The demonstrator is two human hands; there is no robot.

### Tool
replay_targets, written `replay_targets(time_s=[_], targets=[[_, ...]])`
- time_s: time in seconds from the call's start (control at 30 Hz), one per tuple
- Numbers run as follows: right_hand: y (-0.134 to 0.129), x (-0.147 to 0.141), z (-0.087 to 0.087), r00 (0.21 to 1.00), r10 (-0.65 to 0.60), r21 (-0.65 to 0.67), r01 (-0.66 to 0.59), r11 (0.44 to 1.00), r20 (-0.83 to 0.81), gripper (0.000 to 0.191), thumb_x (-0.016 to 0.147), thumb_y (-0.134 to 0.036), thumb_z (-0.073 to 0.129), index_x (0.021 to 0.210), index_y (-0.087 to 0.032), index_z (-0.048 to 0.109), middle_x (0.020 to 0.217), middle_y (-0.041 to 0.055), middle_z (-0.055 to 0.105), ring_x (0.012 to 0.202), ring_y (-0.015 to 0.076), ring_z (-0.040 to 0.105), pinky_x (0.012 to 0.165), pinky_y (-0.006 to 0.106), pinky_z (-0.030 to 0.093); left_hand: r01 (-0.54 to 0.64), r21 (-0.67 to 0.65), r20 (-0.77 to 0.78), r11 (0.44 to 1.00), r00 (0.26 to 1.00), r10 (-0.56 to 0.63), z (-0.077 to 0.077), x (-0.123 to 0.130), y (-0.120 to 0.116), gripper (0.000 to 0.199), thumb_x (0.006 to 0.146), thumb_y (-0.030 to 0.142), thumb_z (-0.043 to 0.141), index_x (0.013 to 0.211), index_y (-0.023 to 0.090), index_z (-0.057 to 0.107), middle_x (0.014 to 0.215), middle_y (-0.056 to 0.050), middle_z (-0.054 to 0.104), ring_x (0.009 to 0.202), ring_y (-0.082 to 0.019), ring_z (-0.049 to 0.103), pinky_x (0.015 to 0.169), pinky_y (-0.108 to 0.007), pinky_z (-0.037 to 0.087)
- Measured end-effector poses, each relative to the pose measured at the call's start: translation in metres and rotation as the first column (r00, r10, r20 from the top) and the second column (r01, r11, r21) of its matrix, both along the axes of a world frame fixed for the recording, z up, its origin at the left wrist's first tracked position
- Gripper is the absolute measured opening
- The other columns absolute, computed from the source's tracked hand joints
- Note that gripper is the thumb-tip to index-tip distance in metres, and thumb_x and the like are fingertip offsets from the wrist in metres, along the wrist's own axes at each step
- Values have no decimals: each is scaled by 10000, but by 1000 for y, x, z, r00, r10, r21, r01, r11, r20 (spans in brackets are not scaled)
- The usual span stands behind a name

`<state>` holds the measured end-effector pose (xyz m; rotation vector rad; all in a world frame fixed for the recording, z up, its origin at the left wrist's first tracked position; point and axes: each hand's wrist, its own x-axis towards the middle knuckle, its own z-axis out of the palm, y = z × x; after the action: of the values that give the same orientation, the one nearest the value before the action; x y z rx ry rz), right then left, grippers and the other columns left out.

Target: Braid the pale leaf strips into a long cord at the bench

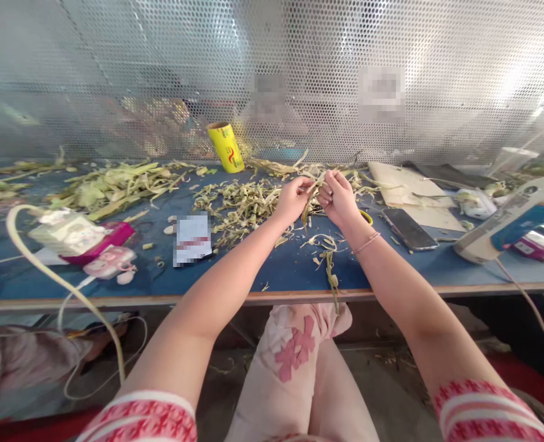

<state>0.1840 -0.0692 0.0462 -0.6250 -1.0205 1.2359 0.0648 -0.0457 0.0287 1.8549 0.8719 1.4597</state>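
Above the blue table [248, 279], my left hand [295, 199] and my right hand [339, 195] are close together, fingers pinched on a pale green, dried plant strip [306, 213]. One end of the strip hangs below my left fingers. Behind and left of my hands spreads a pile of short, curled plant pieces [244, 199]. A few loose strips [330, 245] lie nearer to me, one trailing over the table edge. Beside my right wrist a yellow curved thing [367, 216] is partly hidden by it.
A perforated metal wall [198, 67] closes the back. A yellow tube [226, 150] leans there. At left are a leaf heap [115, 187], a lit phone [192, 236] and a power strip [81, 239] with cables. A dark phone [409, 229], cardboard [405, 190] and a beige-blue device [511, 224] lie right.
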Motion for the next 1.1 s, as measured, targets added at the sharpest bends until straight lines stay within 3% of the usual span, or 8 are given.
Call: replay_targets(time_s=[0.3, 0.47, 0.67, 0.87, 1.1], targets=[[4, 1, -3, 999, 36, 18, -35, 999, -25, 311, 802, -347, 634, 734, -230, 354, 479, -110, 253, 398, 42, 230, 395, 188, 190, -7, -6, -68, 1000, 998, 7, -3, -1, 5, 99, 783, 180, 572, 853, 149, 634, 849, -55, 688, 766, -143, 614, 741, -301, 496], [6, 1, -5, 998, 9, 19, -11, 1000, 65, 319, 805, -389, 619, 742, -233, 348, 475, -113, 261, 383, 40, 234, 394, 199, 196, 59, -53, -18, 997, 998, -60, -5, 0, 4, 190, 756, 239, 609, 916, 142, 647, 896, -69, 688, 831, -161, 619, 789, -314, 483], [12, 1, -12, 986, -60, 90, 46, 995, 159, 290, 800, -420, 602, 775, -241, 375, 471, -111, 296, 377, 45, 262, 395, 208, 209, 110, -115, 90, 987, 991, -100, -1, 1, -2, 296, 765, 425, 608, 832, 139, 643, 777, -42, 647, 743, -133, 579, 716, -275, 451], [21, 1, -21, 927, -186, 245, 108, 964, 324, 344, 775, -518, 606, 780, -250, 390, 444, -106, 309, 362, 57, 271, 378, 231, 251, -36, -47, 86, 998, 995, 40, -1, -2, 2, 318, 819, 454, 536, 715, 163, 612, 627, -3, 558, 635, -112, 495, 605, -255, 371], [20, 1, -21, 864, -233, 283, 111, 953, 446, 341, 786, -534, 579, 755, -242, 406, 425, -102, 364, 345, 72, 327, 370, 243, 295, -119, 10, -3, 993, 993, 119, 3, -4, -2, 255, 853, 307, 523, 635, 175, 506, 539, 19, 485, 519, -100, 444, 548, -254, 321]])
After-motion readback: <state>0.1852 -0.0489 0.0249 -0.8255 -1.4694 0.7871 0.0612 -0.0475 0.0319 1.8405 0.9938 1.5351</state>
